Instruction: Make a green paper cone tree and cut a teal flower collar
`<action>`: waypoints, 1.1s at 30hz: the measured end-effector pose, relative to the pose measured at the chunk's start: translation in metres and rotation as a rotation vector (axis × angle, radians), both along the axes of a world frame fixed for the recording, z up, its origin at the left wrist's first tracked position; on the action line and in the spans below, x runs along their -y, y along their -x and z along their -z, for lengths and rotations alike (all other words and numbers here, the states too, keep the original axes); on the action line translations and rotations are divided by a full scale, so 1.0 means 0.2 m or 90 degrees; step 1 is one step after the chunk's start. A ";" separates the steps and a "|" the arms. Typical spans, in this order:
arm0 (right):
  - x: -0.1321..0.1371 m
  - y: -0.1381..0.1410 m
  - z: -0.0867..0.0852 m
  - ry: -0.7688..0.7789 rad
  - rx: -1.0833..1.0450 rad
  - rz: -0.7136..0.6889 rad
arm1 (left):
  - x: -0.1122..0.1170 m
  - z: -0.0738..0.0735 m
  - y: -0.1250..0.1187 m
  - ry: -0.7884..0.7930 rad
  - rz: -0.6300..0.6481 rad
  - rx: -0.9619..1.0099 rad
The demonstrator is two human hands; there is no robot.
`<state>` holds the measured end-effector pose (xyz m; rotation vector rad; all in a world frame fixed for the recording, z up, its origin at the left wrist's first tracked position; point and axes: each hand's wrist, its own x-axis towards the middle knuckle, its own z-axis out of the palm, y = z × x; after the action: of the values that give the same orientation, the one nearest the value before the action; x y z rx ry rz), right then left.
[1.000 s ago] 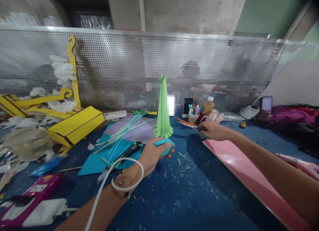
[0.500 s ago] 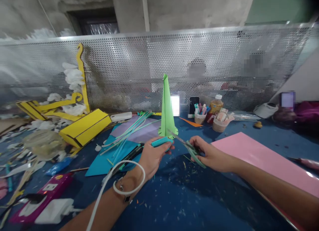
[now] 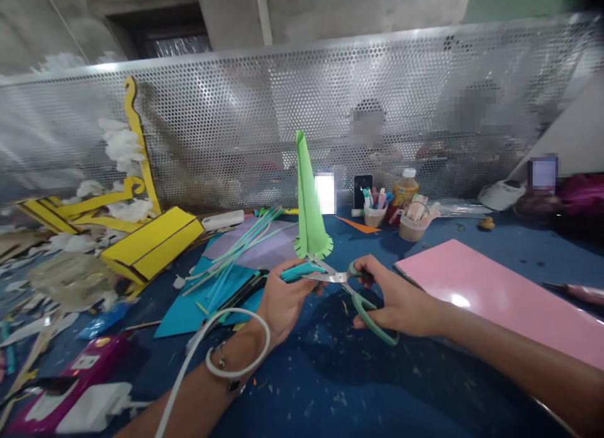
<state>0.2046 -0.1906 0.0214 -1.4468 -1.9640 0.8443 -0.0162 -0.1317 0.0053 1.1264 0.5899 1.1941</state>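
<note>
My left hand (image 3: 283, 303) is closed round a small bundle of turquoise paper strips (image 3: 296, 272), whose right end sticks out past the fingers. A white cable (image 3: 185, 370) loops over that wrist. In my right hand (image 3: 401, 296) is a pair of scissors (image 3: 340, 277) with green handles, fingers through the loops. The blades stand apart around the right end of the bundle; whether they touch it I cannot tell. Just behind both hands rises a tall green paper cone (image 3: 309, 202) with a snipped, flared base, tilted slightly left.
Pink sheet (image 3: 481, 280) lies at right, a craft knife (image 3: 573, 291) on its far side. Turquoise sheets (image 3: 184, 309) and loose strips (image 3: 245, 249) lie left. Yellow box (image 3: 153, 243), magenta power strip (image 3: 70, 387), pen cup (image 3: 374, 214) and bottle (image 3: 406, 189) stand around. A perforated metal panel (image 3: 236, 129) closes the back.
The scissors' handles and blades have spread apart, and the blades have come to the turquoise bundle. My right hand has turned slightly. The whole view has shifted a little.
</note>
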 end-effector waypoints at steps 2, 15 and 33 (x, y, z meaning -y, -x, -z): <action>0.01 0.01 -0.01 -0.007 0.000 -0.004 | 0.01 -0.01 0.00 -0.012 0.014 0.000; 0.03 0.01 -0.01 -0.022 0.089 -0.025 | 0.04 -0.01 -0.01 -0.003 0.027 0.030; 0.03 -0.06 -0.06 0.043 0.082 -0.067 | 0.02 -0.03 0.02 0.053 0.097 0.028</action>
<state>0.2161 -0.1970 0.0341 -1.4803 -2.1413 0.8915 -0.0207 -0.1366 0.0117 1.0525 0.5057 1.0514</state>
